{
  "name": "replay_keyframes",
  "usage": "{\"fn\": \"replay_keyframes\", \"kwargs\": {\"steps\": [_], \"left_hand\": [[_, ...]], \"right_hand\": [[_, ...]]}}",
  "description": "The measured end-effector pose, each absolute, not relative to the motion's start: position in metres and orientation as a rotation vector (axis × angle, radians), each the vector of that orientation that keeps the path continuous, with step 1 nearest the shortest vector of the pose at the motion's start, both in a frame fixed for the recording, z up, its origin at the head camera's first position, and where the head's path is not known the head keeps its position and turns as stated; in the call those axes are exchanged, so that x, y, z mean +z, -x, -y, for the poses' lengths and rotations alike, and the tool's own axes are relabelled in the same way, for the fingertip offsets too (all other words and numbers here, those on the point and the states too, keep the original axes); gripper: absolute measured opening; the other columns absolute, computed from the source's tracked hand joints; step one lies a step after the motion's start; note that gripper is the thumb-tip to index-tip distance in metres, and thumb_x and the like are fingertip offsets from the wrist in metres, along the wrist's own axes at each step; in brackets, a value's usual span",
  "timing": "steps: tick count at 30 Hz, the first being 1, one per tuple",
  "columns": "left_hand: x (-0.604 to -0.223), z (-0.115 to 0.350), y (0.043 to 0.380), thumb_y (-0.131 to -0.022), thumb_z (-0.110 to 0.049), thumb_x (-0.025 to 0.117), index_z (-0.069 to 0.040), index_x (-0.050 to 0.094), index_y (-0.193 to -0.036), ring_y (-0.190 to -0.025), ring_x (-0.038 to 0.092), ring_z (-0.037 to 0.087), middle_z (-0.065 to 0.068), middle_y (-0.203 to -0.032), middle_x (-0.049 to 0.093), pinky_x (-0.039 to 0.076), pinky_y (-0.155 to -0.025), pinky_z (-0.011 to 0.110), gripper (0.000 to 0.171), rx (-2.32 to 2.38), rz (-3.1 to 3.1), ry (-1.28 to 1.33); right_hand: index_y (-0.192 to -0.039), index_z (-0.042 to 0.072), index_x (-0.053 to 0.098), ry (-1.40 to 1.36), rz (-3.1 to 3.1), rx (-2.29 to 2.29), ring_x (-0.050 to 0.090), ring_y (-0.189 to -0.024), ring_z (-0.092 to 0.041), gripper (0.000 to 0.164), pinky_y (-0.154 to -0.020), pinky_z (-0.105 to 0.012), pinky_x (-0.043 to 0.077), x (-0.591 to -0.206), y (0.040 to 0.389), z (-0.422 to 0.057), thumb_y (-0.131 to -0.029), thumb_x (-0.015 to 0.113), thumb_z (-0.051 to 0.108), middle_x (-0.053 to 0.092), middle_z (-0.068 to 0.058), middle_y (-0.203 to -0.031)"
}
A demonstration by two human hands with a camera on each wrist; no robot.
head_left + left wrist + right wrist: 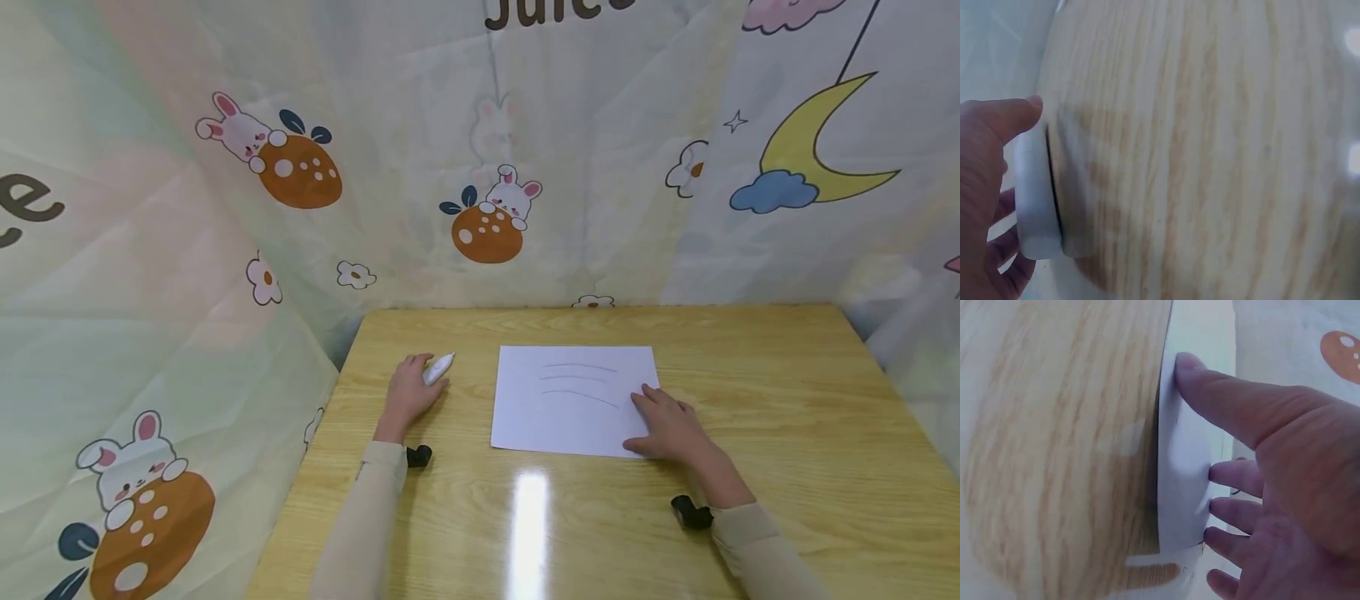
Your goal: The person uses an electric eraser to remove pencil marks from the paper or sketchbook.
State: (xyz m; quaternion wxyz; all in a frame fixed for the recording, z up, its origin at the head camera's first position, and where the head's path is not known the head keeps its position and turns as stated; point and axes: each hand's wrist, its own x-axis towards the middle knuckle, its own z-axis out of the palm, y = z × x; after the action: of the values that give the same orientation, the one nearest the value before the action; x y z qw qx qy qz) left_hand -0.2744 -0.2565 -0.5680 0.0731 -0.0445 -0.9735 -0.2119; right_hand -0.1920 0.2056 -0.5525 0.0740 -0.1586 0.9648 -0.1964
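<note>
On the left of the table lies a white tube with a thin pointed tip (438, 368), and its wide end (1038, 206) shows in the left wrist view. My left hand (411, 390) holds it with the thumb on the near side and the fingers behind. A white sheet of paper (555, 425) with three thin curved lines lies in the middle. Spread over its right edge, my right hand (666, 425) rests with thumb and fingers apart. In the right wrist view the thumb touches the paper (1185, 481).
The wood-grain table (600, 525) carries a bright light reflection in front of the paper. Fabric printed with rabbits (487, 233) and a moon (806, 133) hangs behind and beside it. Black wrist mounts (692, 513) sit at both sleeves.
</note>
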Motion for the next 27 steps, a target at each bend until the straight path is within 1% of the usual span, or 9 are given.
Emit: {"fn": "replay_keyframes", "kwargs": {"steps": [3,6,10,15,20,22,27], "left_hand": [[-0.572,0.257,0.276,-0.088,-0.041,0.071,-0.008,0.056,-0.133,-0.102,0.054,0.030,0.015,-0.121,0.057,0.044,-0.085,0.045,0.058,-0.606,2.996,0.059],[-0.573,0.256,0.279,-0.091,-0.035,0.068,-0.006,0.059,-0.129,-0.100,0.055,0.030,0.014,-0.117,0.059,0.045,-0.085,0.045,0.049,-0.623,3.018,0.048],[-0.575,0.255,0.282,-0.093,-0.030,0.066,-0.005,0.062,-0.124,-0.100,0.057,0.030,0.013,-0.114,0.060,0.047,-0.083,0.045,0.040,-0.640,3.021,0.071],[-0.578,0.251,0.282,-0.096,-0.030,0.063,-0.005,0.057,-0.125,-0.098,0.056,0.027,0.014,-0.115,0.056,0.048,-0.082,0.043,0.039,-0.640,3.061,0.094],[-0.569,0.244,0.279,-0.098,-0.027,0.059,-0.004,0.049,-0.127,-0.094,0.056,0.025,0.014,-0.114,0.054,0.048,-0.081,0.043,0.038,-0.739,3.054,0.128],[-0.564,0.242,0.279,-0.098,-0.025,0.058,-0.005,0.047,-0.126,-0.089,0.058,0.025,0.014,-0.110,0.058,0.049,-0.076,0.043,0.037,-0.784,3.042,0.164],[-0.558,0.237,0.279,-0.096,-0.023,0.062,-0.011,0.045,-0.124,-0.074,0.056,0.022,0.011,-0.098,0.062,0.047,-0.065,0.039,0.035,-0.842,3.051,0.223]], "right_hand": [[-0.140,-0.006,0.045,0.463,-2.875,-0.626,0.029,-0.131,-0.052,0.085,-0.098,-0.070,0.024,-0.555,0.192,-0.206,-0.075,0.082,0.037,0.033,-0.033,-0.146],[-0.139,-0.004,0.046,0.463,-2.888,-0.662,0.028,-0.131,-0.053,0.084,-0.096,-0.071,0.025,-0.559,0.194,-0.207,-0.075,0.082,0.036,0.033,-0.033,-0.145],[-0.137,-0.004,0.049,0.468,-2.910,-0.697,0.029,-0.130,-0.053,0.084,-0.094,-0.072,0.025,-0.565,0.195,-0.208,-0.073,0.083,0.038,0.034,-0.033,-0.145],[-0.136,-0.003,0.051,0.463,-2.920,-0.706,0.030,-0.129,-0.053,0.084,-0.093,-0.073,0.026,-0.568,0.196,-0.207,-0.072,0.083,0.040,0.035,-0.032,-0.144],[-0.136,-0.003,0.050,0.452,-2.927,-0.706,0.029,-0.129,-0.054,0.084,-0.092,-0.074,0.026,-0.565,0.198,-0.206,-0.073,0.083,0.039,0.034,-0.032,-0.145],[-0.136,-0.004,0.051,0.438,-2.936,-0.708,0.029,-0.129,-0.053,0.083,-0.092,-0.073,0.026,-0.564,0.198,-0.206,-0.072,0.083,0.039,0.034,-0.032,-0.144],[-0.136,-0.003,0.051,0.415,-2.920,-0.705,0.028,-0.130,-0.053,0.084,-0.093,-0.073,0.024,-0.564,0.198,-0.207,-0.072,0.083,0.040,0.034,-0.032,-0.145]]}}
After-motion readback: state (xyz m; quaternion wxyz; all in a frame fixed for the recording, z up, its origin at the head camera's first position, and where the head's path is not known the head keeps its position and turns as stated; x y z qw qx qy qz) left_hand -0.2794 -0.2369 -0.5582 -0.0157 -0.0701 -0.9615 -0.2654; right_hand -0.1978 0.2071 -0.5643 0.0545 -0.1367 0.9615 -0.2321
